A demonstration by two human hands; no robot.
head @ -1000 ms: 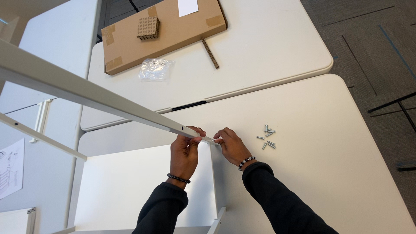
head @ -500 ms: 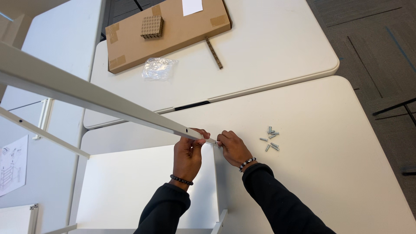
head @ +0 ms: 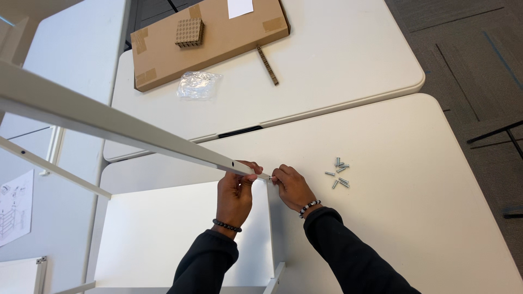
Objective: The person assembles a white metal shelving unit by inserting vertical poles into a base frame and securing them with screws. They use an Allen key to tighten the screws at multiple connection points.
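In the head view, the left hand (head: 235, 191) wraps its fingers (head: 251, 170) closed around the end of a long white metal rail (head: 117, 126). The rail is smooth and has a square section; it runs from the far left down to the middle of the picture. A small round hole shows in it just beside the hand. The right hand (head: 291, 187) is just to the right of the rail end, with its fingers pinched together on a small silver screw (head: 269, 177) at the tip of the rail. Both wrists carry a dark bead bracelet, and the sleeves are dark.

Under the hands stands a flat white panel (head: 163, 234) with a matte face. To the right, on the white surface (head: 425, 218), lies a small heap of short silver screws (head: 338, 174). On the far surface there is a flat brown cardboard box (head: 229, 38), a crumpled clear plastic bag (head: 198, 85) and a narrow cardboard strip (head: 267, 65). A printed paper sheet (head: 13, 212) lies at the left edge.
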